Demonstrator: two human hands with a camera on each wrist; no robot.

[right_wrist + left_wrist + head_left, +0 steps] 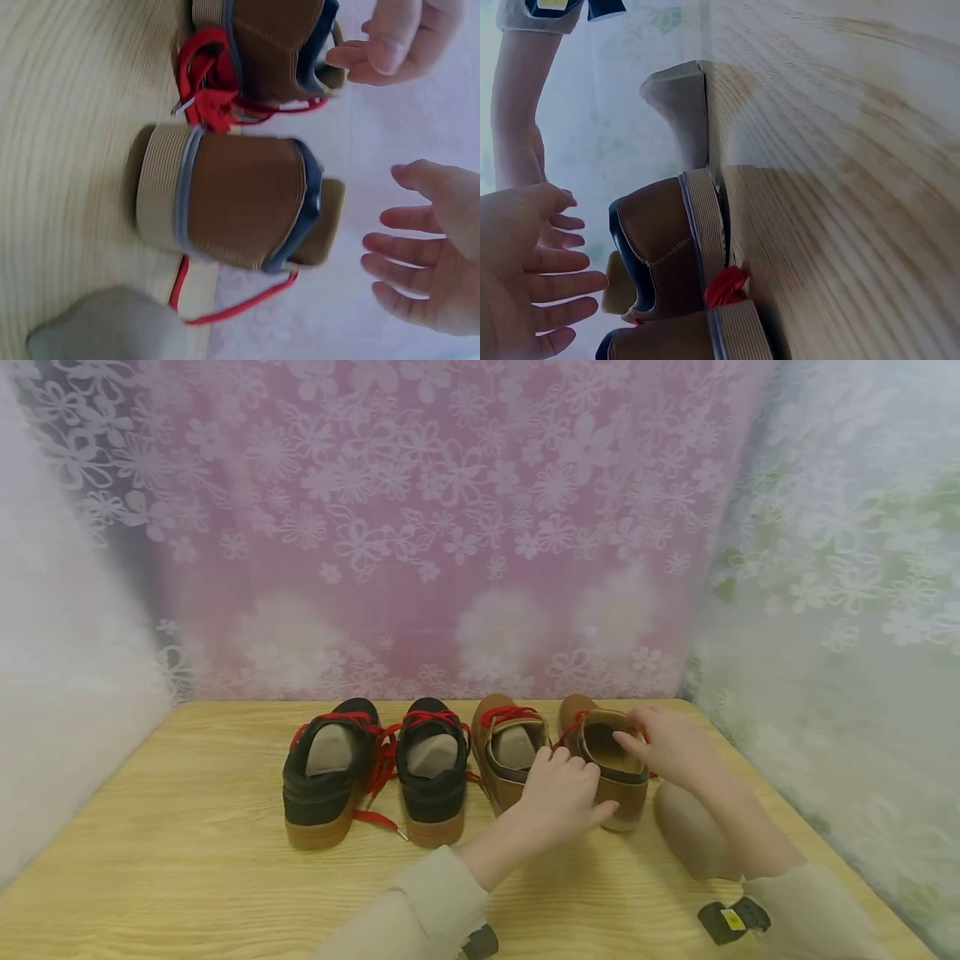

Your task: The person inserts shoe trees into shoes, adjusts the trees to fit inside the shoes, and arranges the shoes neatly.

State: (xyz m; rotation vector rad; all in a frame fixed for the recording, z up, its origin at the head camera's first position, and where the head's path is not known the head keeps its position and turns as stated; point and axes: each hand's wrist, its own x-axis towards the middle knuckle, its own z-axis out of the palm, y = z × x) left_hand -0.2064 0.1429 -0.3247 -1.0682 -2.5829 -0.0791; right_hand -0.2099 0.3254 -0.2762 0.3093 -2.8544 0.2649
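My right hand point(671, 747) hovers over the right brown shoe point(626, 800), fingers loosely spread and apart from it in the right wrist view. That shoe's opening shows a dark interior. My left hand point(561, 789) is above the heels of the two brown shoes, its fingers relaxed in the left wrist view point(536, 277) and holding nothing. The left brown shoe point(495, 714) has a beige insert point(514, 748) inside it. Another rounded beige insert point(686, 827) lies on the table beside the right brown shoe, partly behind my right forearm.
To the left stand two black shoes point(303, 802) point(435, 797) with red laces point(384, 752), each with a beige insert inside. The wooden table point(187, 860) reaches a flowered pink curtain point(450, 527) at the back. Pale curtains hang at both sides.
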